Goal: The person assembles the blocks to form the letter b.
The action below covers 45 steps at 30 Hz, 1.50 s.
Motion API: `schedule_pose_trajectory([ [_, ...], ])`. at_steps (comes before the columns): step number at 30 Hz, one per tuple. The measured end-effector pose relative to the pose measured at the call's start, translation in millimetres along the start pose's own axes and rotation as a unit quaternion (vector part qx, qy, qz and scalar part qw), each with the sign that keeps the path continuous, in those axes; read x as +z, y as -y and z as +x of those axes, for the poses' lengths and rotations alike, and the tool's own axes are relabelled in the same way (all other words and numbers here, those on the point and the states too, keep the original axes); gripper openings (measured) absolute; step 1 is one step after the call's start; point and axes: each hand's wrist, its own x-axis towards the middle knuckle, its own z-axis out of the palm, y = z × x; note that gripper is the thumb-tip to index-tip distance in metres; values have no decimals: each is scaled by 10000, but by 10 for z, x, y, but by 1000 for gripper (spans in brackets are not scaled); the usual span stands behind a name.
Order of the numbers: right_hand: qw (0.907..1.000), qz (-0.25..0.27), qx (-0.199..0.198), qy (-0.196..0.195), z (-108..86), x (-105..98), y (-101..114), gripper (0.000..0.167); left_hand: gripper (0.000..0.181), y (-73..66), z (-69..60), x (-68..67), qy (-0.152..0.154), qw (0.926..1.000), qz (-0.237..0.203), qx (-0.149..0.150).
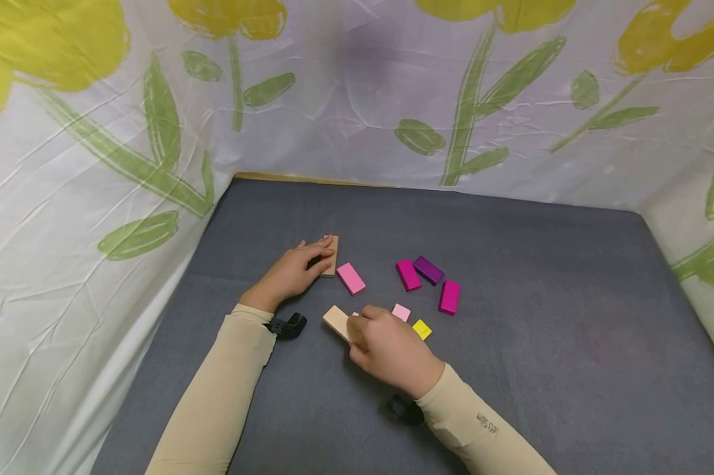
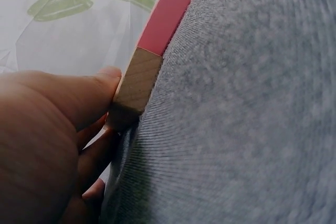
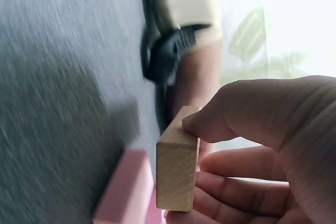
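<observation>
My left hand (image 1: 290, 272) is at the left of the scattered blocks, gripping a plain wooden block (image 1: 332, 257) that lies on the table. In the left wrist view, the thumb and a finger meet that wooden block (image 2: 139, 80) at its near end, with a pink-red face (image 2: 173, 11) beyond it. Nearer the body, my right hand (image 1: 392, 349) pinches a second plain wooden block (image 1: 336, 322) between thumb and fingers. The right wrist view shows this block (image 3: 177, 174) end-on, beside a pink block (image 3: 125, 187). The right hand partly hides blocks behind it.
A pink block (image 1: 351, 278) lies between the hands. Farther right are two magenta blocks (image 1: 408, 274) and a purple block (image 1: 429, 270). A light pink block (image 1: 400, 312) and a yellow block (image 1: 421, 329) lie beside the right hand. Flower-patterned cloth (image 1: 345, 119) borders the grey table (image 1: 559, 316).
</observation>
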Motion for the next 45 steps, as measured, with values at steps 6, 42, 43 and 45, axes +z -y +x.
schedule_pose_trajectory([
  [6, 9998, -136, -72, 141, -16, 103, 93, 15, 42, -24, -1, -1, 8, 10000, -28, -22],
  [42, 9942, -520, -412, 848, -11, 234, 97, 22, 40, -52, -16, -20, 73, 9997, -128, -182],
  [43, 9946, -500, -387, 819, -10, 243, 102, 22, 40, -53, -18, -23, 66, 9997, -124, -175],
  [45, 9954, -489, -331, 756, -3, 266, 111, 18, 40, -49, -17, -21, 52, 9998, -126, -116],
])
